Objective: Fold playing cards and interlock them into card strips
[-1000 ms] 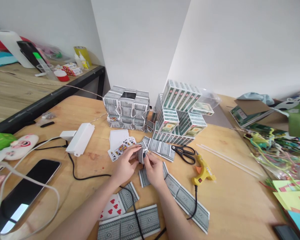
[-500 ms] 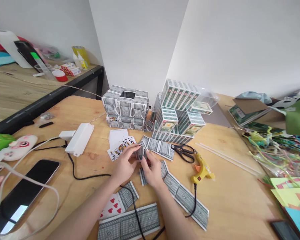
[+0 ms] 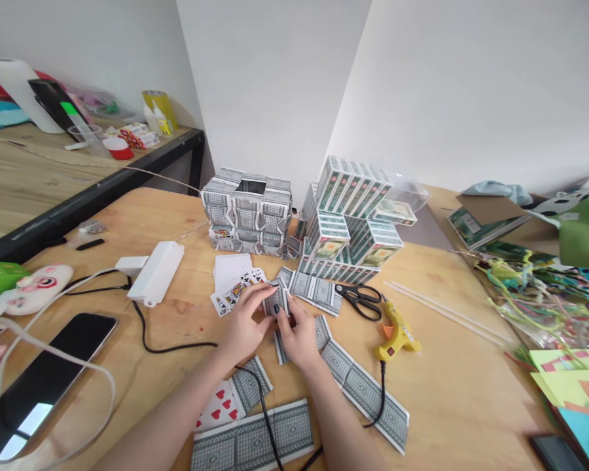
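Between my two hands is a grey-backed playing card [image 3: 275, 302], its patterned side facing up. My left hand [image 3: 247, 320] pinches its left side, fingers along the top edge. On its right side my right hand [image 3: 297, 332] grips it, thumb on the face; whether it is one card or several joined is unclear. Joined strips of cards lie around my hands: one card strip [image 3: 366, 386] at lower right, another strip [image 3: 255, 438] in front of me. Loose face-up cards [image 3: 235, 288] lie just beyond my left hand.
A box built of cards [image 3: 248, 212] stands at the back, beside stacked card packs [image 3: 351, 222]. Black scissors [image 3: 360, 301] and a yellow glue gun [image 3: 397, 330] lie to the right, its black cord running under my arms. A phone [image 3: 53, 379] and white power strip [image 3: 157, 271] are left.
The card between my hands has turned so that more of its patterned back faces me. My fingers have shifted slightly; both hands stay in nearly the same place.
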Demonstrator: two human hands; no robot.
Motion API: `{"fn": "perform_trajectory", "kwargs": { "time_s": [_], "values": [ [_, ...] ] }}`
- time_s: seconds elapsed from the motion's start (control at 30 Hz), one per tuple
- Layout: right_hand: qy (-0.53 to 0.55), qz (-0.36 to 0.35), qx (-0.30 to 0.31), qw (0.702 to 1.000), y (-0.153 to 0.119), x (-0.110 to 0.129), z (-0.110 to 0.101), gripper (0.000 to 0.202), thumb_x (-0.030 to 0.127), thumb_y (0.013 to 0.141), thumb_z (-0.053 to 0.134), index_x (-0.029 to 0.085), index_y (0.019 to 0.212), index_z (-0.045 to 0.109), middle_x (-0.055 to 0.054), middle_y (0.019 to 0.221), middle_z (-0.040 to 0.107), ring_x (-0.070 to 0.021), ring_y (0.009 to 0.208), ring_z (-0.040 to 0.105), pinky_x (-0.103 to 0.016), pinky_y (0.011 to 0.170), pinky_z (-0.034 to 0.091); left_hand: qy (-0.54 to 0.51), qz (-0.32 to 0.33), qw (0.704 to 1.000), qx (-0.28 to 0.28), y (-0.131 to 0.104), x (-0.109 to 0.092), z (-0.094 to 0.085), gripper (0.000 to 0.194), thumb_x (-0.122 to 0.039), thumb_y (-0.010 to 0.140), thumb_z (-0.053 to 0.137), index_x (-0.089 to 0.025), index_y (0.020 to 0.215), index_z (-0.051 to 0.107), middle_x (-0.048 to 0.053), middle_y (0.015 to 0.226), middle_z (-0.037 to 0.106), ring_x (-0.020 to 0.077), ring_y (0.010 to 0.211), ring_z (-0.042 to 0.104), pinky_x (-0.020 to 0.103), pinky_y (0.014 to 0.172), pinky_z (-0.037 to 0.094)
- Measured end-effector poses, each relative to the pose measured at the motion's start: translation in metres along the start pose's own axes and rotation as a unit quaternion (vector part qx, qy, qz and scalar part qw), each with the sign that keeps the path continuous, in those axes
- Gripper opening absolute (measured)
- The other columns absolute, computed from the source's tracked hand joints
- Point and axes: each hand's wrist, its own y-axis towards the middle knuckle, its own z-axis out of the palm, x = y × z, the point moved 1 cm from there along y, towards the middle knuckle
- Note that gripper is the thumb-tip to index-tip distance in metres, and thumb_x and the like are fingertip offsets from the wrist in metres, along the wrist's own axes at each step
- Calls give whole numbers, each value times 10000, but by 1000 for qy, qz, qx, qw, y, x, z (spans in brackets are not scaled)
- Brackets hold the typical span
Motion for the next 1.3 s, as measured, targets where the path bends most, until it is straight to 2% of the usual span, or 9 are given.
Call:
{"fn": "perform_trajectory", "kwargs": {
  "time_s": [0.27, 0.53, 0.63, 0.77, 0.87, 0.93, 1.0, 1.1, 1.3],
  "values": [
    [4, -9, 17, 1000, 0, 2, -3, 243, 284, 865, 367, 168, 850, 580, -27, 695, 546, -164, 633, 492, -260, 589, 378, 23, 18, 1000, -1, 0, 2, 0, 489, -69, 725, 518, -283, 1163, 480, 34, 1190, 467, 207, 1152, 435, 411, 985, 386],
    [3, 0, 28, 1000, -1, -5, -1, 267, 296, 874, 341, 186, 672, 476, -8, 642, 484, -143, 607, 442, -250, 567, 341, 30, 19, 999, 15, 1, -2, -1, 496, -55, 705, 527, -277, 1147, 496, 37, 1163, 482, 208, 1128, 445, 411, 987, 379],
    [44, 46, 30, 998, -1, -9, -2, 316, 343, 866, 377, 195, 588, 399, 33, 523, 402, -114, 501, 372, -231, 492, 292, 20, 11, 999, 25, 1, -2, -1, 493, -64, 698, 546, -280, 1139, 504, 40, 1156, 479, 210, 1122, 444, 417, 977, 378],
    [159, 130, 34, 978, 0, -11, -2, 347, 435, 851, 396, 196, 599, 402, 67, 436, 360, -87, 400, 320, -211, 418, 256, -14, -6, 999, 33, 2, -5, -3, 502, -130, 702, 582, -297, 1167, 491, 43, 1180, 465, 222, 1145, 423, 429, 980, 363],
    [195, 153, 41, 968, 1, -9, -1, 356, 464, 846, 399, 193, 616, 414, 70, 426, 376, -81, 379, 334, -205, 403, 260, -84, -24, 995, 45, 3, -8, -4, 519, -202, 744, 558, -274, 1239, 421, 63, 1219, 460, 220, 1151, 425, 400, 971, 367],
    [189, 156, 53, 968, 1, -8, 0, 346, 460, 846, 405, 193, 625, 418, 70, 435, 381, -81, 377, 346, -204, 402, 272, -128, -58, 989, 39, 3, -8, -3, 474, -259, 789, 509, -234, 1247, 394, 76, 1172, 503, 204, 1073, 486, 354, 896, 420],
    [170, 144, 73, 972, 0, -8, 0, 333, 445, 846, 415, 195, 625, 414, 65, 459, 388, -85, 393, 367, -207, 411, 286, -122, -109, 986, 17, 2, -3, -1, 317, -314, 834, 433, -200, 1127, 468, 54, 975, 573, 174, 880, 553, 299, 749, 463],
    [140, 107, 107, 979, -1, -7, 0, 336, 415, 854, 417, 198, 598, 395, 52, 485, 401, -91, 434, 387, -213, 442, 303, -47, -155, 987, -23, -1, 6, 2, 241, -364, 866, 342, -189, 826, 504, -14, 659, 507, 135, 601, 498, 248, 571, 418],
    [204, 108, 157, 960, -1, -3, 0, 391, 447, 851, 413, 201, 553, 364, 56, 458, 377, -80, 407, 338, -215, 428, 290, -22, -147, 987, -56, 0, 8, 1, 288, -392, 860, 325, -191, 741, 493, -1, 658, 536, 152, 626, 517, 258, 598, 417]
  ]
}}
